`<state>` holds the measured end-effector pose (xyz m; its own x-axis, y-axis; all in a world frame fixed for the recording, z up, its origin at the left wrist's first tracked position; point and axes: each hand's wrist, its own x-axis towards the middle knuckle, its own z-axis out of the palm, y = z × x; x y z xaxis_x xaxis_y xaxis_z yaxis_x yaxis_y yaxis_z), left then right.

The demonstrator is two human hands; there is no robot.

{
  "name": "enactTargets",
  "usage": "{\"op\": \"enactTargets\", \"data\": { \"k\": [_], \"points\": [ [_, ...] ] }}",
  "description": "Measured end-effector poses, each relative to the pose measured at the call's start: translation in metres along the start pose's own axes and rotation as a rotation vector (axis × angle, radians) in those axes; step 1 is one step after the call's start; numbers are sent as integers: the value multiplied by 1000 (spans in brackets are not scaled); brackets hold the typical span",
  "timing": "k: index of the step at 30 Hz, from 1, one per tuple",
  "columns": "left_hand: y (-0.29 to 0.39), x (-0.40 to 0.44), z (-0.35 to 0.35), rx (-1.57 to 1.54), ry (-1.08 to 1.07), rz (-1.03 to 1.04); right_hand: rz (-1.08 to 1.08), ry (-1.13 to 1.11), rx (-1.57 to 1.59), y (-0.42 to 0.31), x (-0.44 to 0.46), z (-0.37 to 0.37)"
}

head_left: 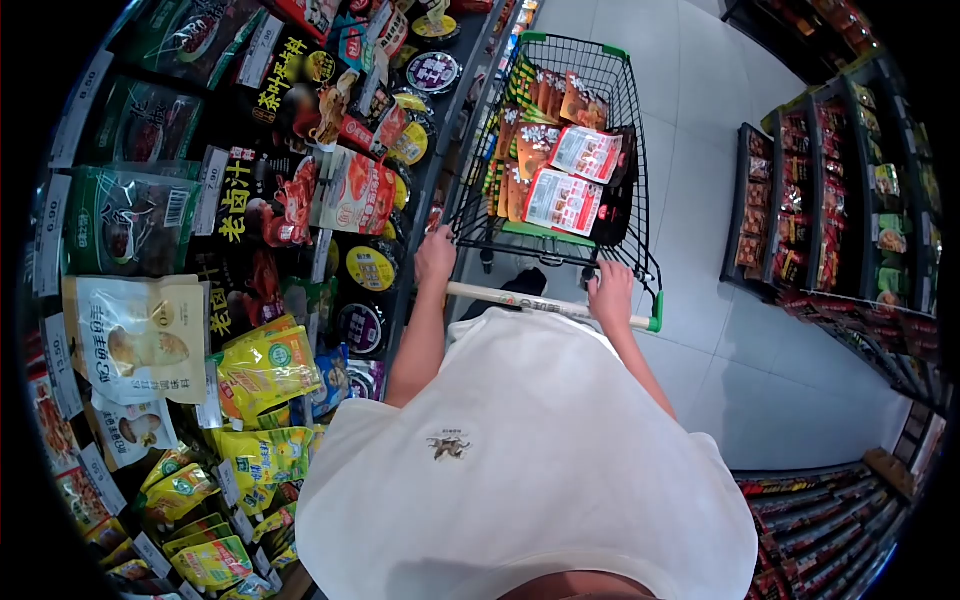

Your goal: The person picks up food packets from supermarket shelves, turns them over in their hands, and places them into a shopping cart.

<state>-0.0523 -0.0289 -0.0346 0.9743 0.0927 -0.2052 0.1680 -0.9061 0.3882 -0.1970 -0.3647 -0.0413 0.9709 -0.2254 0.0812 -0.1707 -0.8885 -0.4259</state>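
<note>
A black wire shopping cart (640,190) with green corners stands in front of me, its pale handle bar (510,297) near my body. My left hand (436,256) is closed at the cart's near left corner, beside the shelf edge. Toward the other end, my right hand (611,288) curls over the handle bar and reaches the basket's near rim. Inside the cart lie several orange-brown food packets (540,147) in rows. Two packets turned white-and-red side up, a nearer one (563,202) and a farther one (587,153), rest on top at the right.
Close on my left runs a shelf with seasoning packets (265,370), bagged dried goods (135,215), round-lidded tubs (372,267) and price tags. Across the grey tiled floor (690,240), a rack of red packets (790,190) stands at the right. More shelving (830,530) lies at the lower right.
</note>
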Motion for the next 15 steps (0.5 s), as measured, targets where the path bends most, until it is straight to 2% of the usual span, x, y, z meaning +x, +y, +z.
{"op": "enactTargets", "data": {
  "k": [15],
  "points": [
    [27,71,-12,-76,-45,-17,-11,-28,16,4,83,4]
  ]
}}
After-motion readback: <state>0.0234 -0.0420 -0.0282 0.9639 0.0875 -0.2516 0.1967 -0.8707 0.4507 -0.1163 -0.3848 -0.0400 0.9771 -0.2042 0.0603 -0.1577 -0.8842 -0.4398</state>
